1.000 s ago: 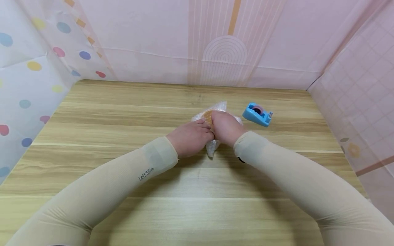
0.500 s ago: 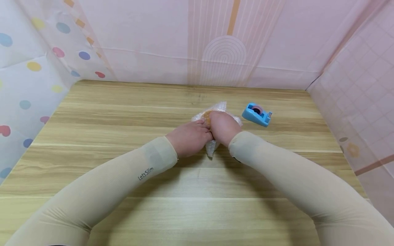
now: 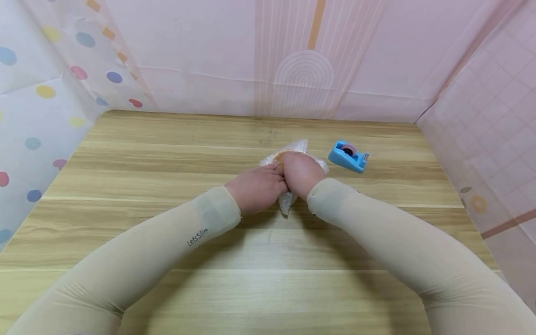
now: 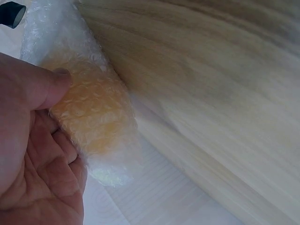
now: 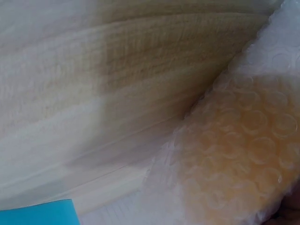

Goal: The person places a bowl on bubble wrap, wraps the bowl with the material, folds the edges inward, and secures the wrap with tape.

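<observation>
An orange object in bubble wrap [image 3: 279, 159] is at the middle of the table, largely covered by both hands in the head view. My left hand [image 3: 258, 188] grips it from the left. In the left wrist view the thumb [image 4: 49, 86] lies on the bubble wrap [image 4: 96, 112] and the fingers curl against its edge. From the right, my right hand [image 3: 302, 174] holds the wrapped object, its fingertips mostly hidden. The right wrist view shows the orange through the bubbles [image 5: 248, 140] and only a dark sliver of hand at the lower right. Loose wrap corners stick out.
A blue tape dispenser [image 3: 348, 157] with a pinkish roll stands right of the wrapped object; its blue edge [image 5: 42, 213] shows in the right wrist view. The wood-grain table [image 3: 268, 279] meets a patterned backdrop [image 3: 201, 83] behind and at both sides.
My right hand has shifted a little left and turned inward, covering more of the orange object. The left hand has stayed in place on the wrap.
</observation>
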Demonstrator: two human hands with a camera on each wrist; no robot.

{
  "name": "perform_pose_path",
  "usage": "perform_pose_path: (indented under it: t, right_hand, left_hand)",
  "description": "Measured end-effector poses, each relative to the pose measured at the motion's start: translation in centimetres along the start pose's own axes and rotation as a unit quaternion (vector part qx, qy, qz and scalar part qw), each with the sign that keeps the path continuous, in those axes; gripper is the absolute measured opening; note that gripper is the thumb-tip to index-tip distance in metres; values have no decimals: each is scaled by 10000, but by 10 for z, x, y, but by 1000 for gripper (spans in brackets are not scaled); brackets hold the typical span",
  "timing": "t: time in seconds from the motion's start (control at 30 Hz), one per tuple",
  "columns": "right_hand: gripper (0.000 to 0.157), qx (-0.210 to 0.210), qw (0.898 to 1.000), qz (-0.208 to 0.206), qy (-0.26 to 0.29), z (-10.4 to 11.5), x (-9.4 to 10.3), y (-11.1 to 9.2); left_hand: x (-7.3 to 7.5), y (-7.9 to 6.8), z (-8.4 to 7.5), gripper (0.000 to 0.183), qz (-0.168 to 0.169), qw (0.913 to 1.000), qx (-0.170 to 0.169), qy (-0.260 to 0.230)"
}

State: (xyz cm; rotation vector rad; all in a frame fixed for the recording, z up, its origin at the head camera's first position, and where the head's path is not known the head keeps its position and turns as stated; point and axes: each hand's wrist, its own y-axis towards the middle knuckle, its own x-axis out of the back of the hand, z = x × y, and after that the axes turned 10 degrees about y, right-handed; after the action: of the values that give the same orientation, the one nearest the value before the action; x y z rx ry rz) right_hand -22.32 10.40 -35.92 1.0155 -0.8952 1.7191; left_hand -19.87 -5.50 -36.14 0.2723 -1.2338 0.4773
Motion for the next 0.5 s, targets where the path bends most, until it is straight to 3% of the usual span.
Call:
perform_pose_path:
  t: [0.17,0.33,0.47,0.5]
  right_hand:
    - [23,50,10000,60,-10,1,1,-2]
    - [6,-24,9990,242,371,-2,12,-9]
    - [4,105,9963,-91,851,-13,26,-18]
    - [10,198,9961,-149,852,-18,29,-22]
  left_hand:
    - [-1,0,-1,25,-31,10000,1,-44]
    - [0,1,-2,22,17,9999,10,-150]
    - [2,1,0,23,228,9994,63,-248]
    - [3,1,0,24,300,9990,75,-307]
